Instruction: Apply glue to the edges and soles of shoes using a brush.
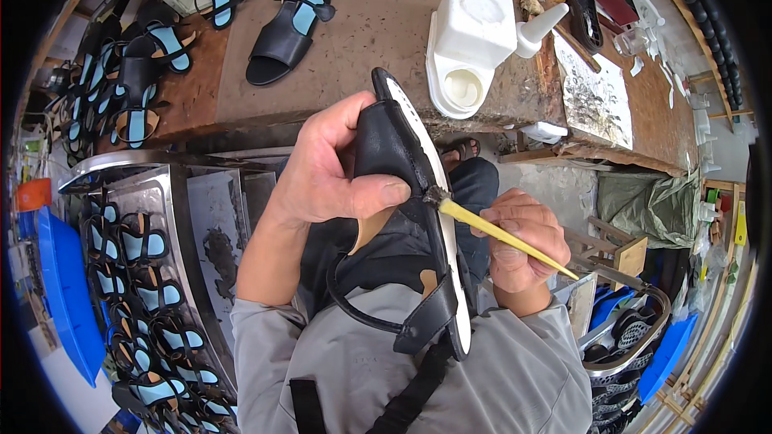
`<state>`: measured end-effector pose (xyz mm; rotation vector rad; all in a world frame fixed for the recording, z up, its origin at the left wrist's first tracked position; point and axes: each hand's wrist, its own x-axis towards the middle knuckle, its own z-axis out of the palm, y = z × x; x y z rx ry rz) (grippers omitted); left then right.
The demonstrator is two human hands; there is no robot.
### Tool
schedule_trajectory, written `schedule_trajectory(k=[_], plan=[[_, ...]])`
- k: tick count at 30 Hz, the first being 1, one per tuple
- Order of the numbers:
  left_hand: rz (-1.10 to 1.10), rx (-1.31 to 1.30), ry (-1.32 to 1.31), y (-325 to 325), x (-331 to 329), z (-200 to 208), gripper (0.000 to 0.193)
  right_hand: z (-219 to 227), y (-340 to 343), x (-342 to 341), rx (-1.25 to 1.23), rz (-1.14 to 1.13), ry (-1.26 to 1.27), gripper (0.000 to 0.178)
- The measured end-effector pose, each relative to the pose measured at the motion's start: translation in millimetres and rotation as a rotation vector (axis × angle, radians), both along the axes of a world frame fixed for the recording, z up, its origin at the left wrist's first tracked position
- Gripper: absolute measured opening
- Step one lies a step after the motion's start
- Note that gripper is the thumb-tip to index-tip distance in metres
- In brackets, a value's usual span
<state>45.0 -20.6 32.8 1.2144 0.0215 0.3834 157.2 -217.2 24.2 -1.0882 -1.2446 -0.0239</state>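
Note:
My left hand (338,173) is closed around the front of a black sandal (394,145), which is turned on its side with a pale sole edge toward the right. The sandal's strap hangs down in front of my grey shirt. Between the fingers of my right hand (523,241) is a brush (503,235) with a yellow handle. Its dark bristles touch the sandal's side, close to my left thumb. Beyond the sandal, a white glue container (474,24) with an open round cup stands on the brown workbench (362,32).
A finished-looking black sandal (293,28) lies on the bench, with more sandals piled at the left. A metal rack (173,217) of sandals stands left of me. On the right are a stained paper sheet (591,92), a white nozzle bottle (543,30) and a rack of black soles (631,333).

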Motion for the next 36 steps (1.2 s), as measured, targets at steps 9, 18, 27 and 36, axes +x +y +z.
schedule_trajectory(k=[9,18,27,36], plan=[[0.023,-0.014,0.001,-1.8,7.2,0.2,0.037,-2.6,-9.2,0.6,0.003,-0.005,0.005,0.02],[0.049,-0.058,0.006,-2.8,8.1,3.9,0.034,-4.4,-16.3,-3.1,0.031,0.01,0.029,0.02],[0.062,-0.054,0.024,-3.0,5.7,2.0,0.034,0.1,-28.1,-2.3,-0.015,0.075,0.018,0.021],[0.059,-0.017,0.005,-3.8,4.1,4.7,0.033,4.0,-32.3,-2.8,-0.023,0.135,0.201,0.018]])
